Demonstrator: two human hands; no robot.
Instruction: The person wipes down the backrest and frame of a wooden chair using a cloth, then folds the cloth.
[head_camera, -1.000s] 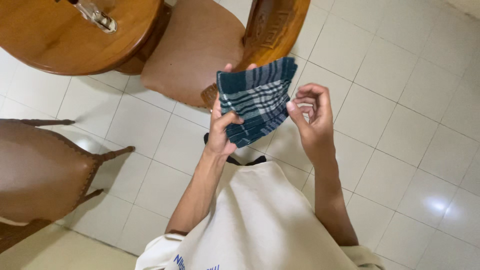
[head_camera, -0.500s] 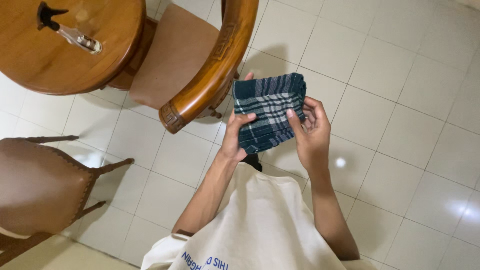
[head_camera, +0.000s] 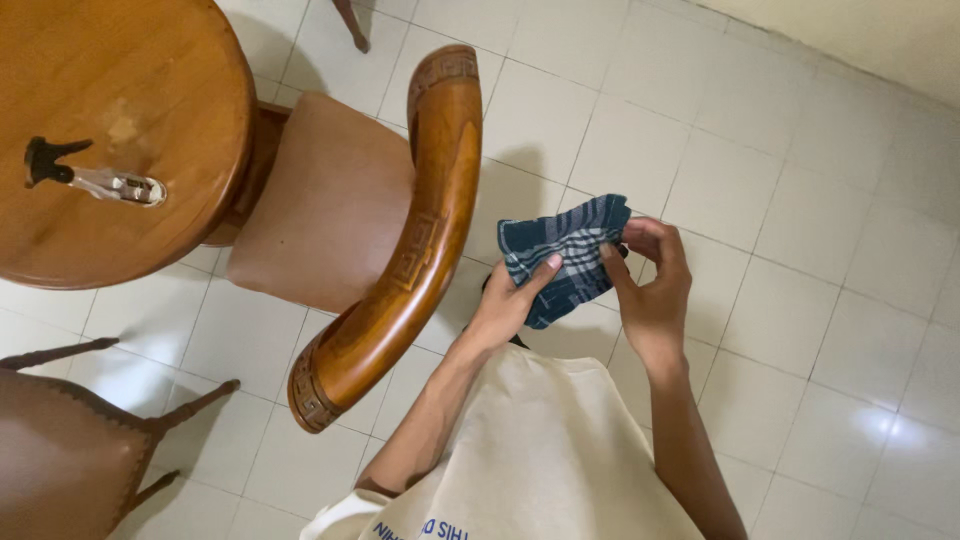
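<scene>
At the bottom centre of the frame a cream shirt (head_camera: 520, 450) fills the view, with both bare forearms rising from it toward the middle. The left hand (head_camera: 505, 305) sits just left of centre, its fingers grasping the lower left side of a folded cloth (head_camera: 562, 258), thumb laid across the top face. The right hand (head_camera: 655, 290) is just right of centre, its fingers curled and pinching the cloth's right edge. The cloth is dark teal with pale checked stripes, held in the air between the two hands, above the white tiled floor (head_camera: 800, 250). To its left stands a wooden chair (head_camera: 400, 250) with a curved carved backrest and a brown seat. Farther off, in the upper left of the frame, a round wooden surface (head_camera: 150, 100) carries a small spray bottle (head_camera: 95, 178) lying on its side.
</scene>
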